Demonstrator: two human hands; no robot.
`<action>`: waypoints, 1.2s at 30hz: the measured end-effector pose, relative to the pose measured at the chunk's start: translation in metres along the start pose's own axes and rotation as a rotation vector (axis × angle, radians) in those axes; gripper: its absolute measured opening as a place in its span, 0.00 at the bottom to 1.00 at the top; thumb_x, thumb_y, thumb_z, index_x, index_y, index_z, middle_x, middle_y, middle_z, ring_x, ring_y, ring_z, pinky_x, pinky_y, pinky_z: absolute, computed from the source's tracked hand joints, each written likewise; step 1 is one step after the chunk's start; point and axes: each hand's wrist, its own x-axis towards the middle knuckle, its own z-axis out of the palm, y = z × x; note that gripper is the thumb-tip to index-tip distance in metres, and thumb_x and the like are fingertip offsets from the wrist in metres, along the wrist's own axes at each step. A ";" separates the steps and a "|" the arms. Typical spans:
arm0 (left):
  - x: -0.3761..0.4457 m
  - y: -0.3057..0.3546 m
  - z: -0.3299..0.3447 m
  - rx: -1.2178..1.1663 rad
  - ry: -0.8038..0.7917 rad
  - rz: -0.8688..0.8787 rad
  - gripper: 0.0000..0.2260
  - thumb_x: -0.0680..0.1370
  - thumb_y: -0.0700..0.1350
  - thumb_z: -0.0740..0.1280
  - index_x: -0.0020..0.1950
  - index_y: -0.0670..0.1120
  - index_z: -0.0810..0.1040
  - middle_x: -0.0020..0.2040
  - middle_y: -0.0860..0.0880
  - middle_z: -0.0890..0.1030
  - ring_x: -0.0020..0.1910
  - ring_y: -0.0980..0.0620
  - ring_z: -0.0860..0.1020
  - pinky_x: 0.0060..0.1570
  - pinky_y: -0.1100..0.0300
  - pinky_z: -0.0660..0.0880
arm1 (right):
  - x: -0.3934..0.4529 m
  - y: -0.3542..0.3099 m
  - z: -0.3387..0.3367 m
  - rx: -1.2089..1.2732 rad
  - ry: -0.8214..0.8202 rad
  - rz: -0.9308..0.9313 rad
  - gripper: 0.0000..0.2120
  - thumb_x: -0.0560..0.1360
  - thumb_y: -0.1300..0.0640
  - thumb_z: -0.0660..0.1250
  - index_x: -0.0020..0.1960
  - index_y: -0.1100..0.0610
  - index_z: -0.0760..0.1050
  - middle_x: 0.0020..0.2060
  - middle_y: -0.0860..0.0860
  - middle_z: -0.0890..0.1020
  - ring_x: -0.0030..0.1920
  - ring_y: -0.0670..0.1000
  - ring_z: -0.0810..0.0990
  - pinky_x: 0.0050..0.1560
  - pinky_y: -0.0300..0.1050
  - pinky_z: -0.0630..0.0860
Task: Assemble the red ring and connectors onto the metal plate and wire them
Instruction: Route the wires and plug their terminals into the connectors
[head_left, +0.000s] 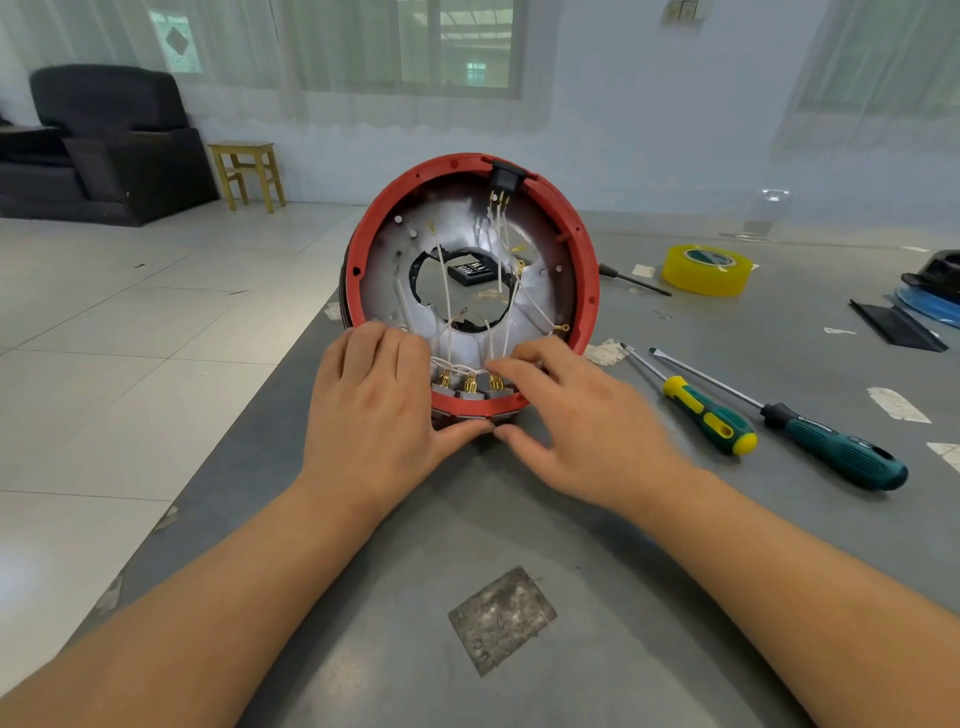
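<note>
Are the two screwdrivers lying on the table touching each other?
Apart. The head view shows the yellow-green screwdriver and the dark green screwdriver lying side by side, with a strip of bare grey table between them along their whole length.

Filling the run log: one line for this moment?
ring tilted on table | left hand holds rim | right hand at connectors
</note>
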 end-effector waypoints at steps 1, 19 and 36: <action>-0.001 -0.001 0.000 -0.006 0.006 0.005 0.35 0.72 0.75 0.61 0.51 0.42 0.73 0.47 0.43 0.78 0.55 0.39 0.74 0.56 0.43 0.74 | 0.001 0.000 0.001 -0.017 -0.007 0.006 0.26 0.79 0.43 0.68 0.75 0.48 0.68 0.64 0.46 0.73 0.60 0.48 0.77 0.46 0.49 0.82; -0.007 -0.010 -0.005 -0.015 -0.055 0.175 0.22 0.79 0.64 0.65 0.64 0.51 0.82 0.53 0.46 0.81 0.59 0.39 0.74 0.60 0.40 0.72 | 0.005 0.008 0.005 -0.106 -0.027 -0.043 0.21 0.80 0.46 0.66 0.71 0.51 0.70 0.60 0.48 0.76 0.54 0.52 0.80 0.43 0.51 0.80; 0.000 -0.020 -0.014 -0.139 -0.183 0.186 0.25 0.74 0.60 0.74 0.65 0.46 0.82 0.55 0.46 0.84 0.58 0.40 0.76 0.49 0.41 0.81 | 0.008 0.010 0.001 -0.173 -0.040 -0.075 0.21 0.79 0.46 0.66 0.70 0.51 0.72 0.59 0.48 0.78 0.51 0.52 0.81 0.44 0.51 0.80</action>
